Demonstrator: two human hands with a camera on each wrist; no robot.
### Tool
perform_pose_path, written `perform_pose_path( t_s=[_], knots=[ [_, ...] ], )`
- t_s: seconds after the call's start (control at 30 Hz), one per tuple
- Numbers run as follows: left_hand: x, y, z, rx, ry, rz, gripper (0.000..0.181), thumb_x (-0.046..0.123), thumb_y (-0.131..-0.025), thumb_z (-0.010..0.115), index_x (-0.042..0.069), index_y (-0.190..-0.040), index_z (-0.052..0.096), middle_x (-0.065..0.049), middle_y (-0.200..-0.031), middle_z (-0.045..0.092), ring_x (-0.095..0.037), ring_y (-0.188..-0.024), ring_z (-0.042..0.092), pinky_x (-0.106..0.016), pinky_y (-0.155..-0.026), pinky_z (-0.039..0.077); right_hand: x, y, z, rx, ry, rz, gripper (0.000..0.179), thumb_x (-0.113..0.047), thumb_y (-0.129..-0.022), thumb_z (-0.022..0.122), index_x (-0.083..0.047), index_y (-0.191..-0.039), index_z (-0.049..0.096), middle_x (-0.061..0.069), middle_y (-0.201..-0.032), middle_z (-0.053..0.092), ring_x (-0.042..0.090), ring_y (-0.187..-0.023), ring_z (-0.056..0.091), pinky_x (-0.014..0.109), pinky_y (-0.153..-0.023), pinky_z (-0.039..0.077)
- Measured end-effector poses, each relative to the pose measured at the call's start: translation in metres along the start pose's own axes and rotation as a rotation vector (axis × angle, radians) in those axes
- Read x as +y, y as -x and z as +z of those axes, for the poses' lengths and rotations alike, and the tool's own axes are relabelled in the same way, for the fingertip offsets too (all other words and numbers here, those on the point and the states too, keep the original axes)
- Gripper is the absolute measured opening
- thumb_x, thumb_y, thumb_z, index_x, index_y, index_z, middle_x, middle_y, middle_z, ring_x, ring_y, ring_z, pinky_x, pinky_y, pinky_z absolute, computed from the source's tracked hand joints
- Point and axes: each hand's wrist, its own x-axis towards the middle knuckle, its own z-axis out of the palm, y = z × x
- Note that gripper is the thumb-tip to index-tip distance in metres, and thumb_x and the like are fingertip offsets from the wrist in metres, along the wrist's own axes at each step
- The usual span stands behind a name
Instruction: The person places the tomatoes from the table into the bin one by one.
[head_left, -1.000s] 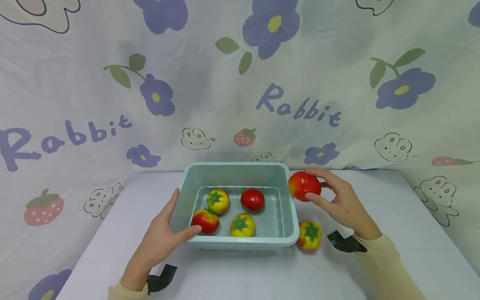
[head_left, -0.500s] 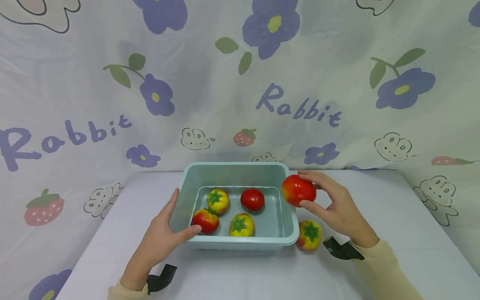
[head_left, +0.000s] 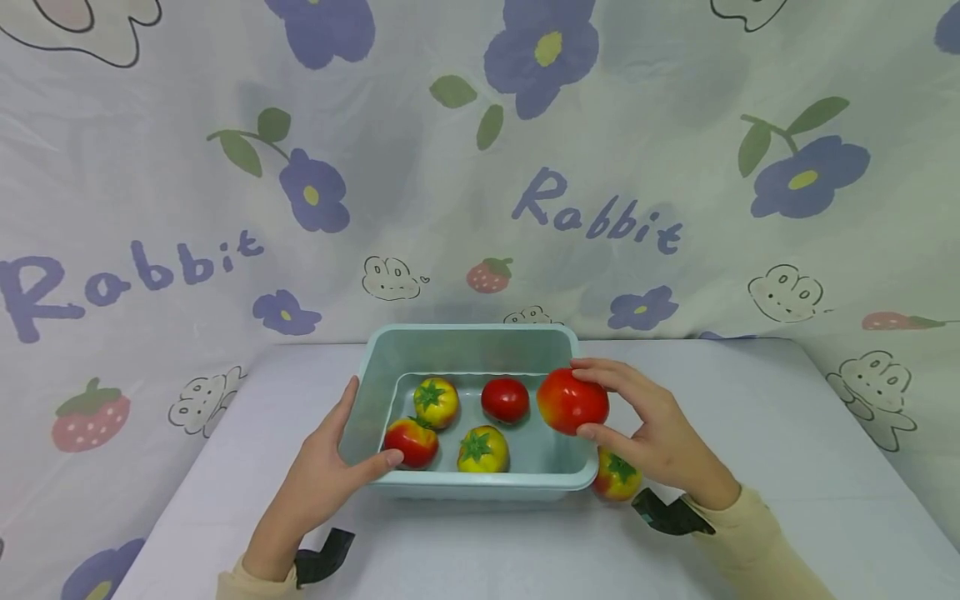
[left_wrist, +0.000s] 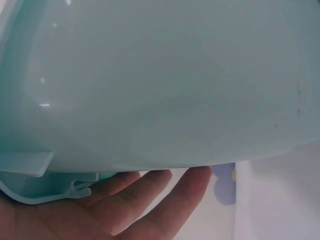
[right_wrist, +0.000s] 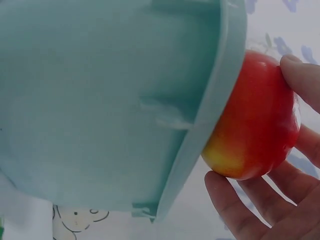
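My right hand [head_left: 663, 433] holds a glossy red toy tomato [head_left: 573, 402] with a yellow patch, thumb and fingertips on its sides. In the head view, the tomato overlaps the right part of a pale green plastic basin [head_left: 480, 481]; the right wrist view shows the tomato [right_wrist: 257, 120] beyond the basin's rim. At the basin's left front corner, my left hand [head_left: 318, 475] grips it, thumb over the front rim and fingers along the outside. Inside lie a plain red tomato [head_left: 505, 400], a red-yellow one [head_left: 411, 443] and two yellow ones with green calyxes [head_left: 436, 402].
Another yellow-red tomato [head_left: 617, 475] sits on the white tabletop [head_left: 480, 554] just outside the basin's right front corner, partly hidden by my right hand. A printed cloth [head_left: 420, 183] hangs behind the table's far edge.
My right hand has carried the red tomato leftward and a little down, from beside the basin's right rim to over its inside. My left hand stays at the corner.
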Motion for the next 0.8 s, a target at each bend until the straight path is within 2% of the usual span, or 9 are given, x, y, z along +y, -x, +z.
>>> perform_pose_path(
  t_s=[0.2, 0.53, 0.67, 0.8],
  knots=[
    [0.0, 0.0, 0.0, -0.001, -0.004, -0.009, 0.101, 0.047, -0.078, 0.069, 0.024, -0.15, 0.002, -0.008, -0.154, 0.015, -0.038, -0.136, 0.022, -0.067, -0.095, 0.028, 0.0, 0.0, 0.005, -0.014, -0.015, -0.036, 0.057, 0.004, -0.069, 0.076, -0.003, -0.121, 0.056, 0.008, -0.129, 0.053, 0.018, -0.116, 0.051, 0.021, -0.09, 0.046],
    [-0.003, -0.003, 0.002, -0.001, -0.001, -0.017, 0.101, 0.047, -0.078, 0.069, 0.026, -0.149, 0.002, -0.007, -0.154, 0.015, -0.037, -0.136, 0.021, -0.068, -0.096, 0.027, 0.028, 0.011, 0.02, -0.058, -0.013, -0.038, 0.063, -0.01, -0.072, 0.079, -0.016, -0.128, 0.052, 0.003, -0.134, 0.049, 0.017, -0.12, 0.048, 0.024, -0.091, 0.047],
    [-0.003, -0.002, 0.002, -0.003, 0.004, -0.015, 0.101, 0.047, -0.078, 0.069, 0.026, -0.149, 0.002, -0.007, -0.154, 0.014, -0.037, -0.137, 0.02, -0.068, -0.096, 0.027, 0.029, 0.012, 0.022, -0.065, -0.009, -0.061, 0.062, -0.014, -0.073, 0.079, -0.017, -0.129, 0.052, 0.004, -0.134, 0.049, 0.018, -0.121, 0.048, 0.025, -0.093, 0.046],
    [-0.002, -0.002, 0.001, -0.006, 0.003, -0.018, 0.101, 0.048, -0.078, 0.069, 0.026, -0.149, 0.002, -0.007, -0.154, 0.014, -0.037, -0.137, 0.02, -0.068, -0.096, 0.027, 0.027, 0.012, 0.023, -0.081, -0.007, -0.044, 0.06, -0.017, -0.076, 0.077, -0.019, -0.13, 0.052, 0.0, -0.135, 0.048, 0.016, -0.121, 0.047, 0.027, -0.09, 0.049]
  ],
)
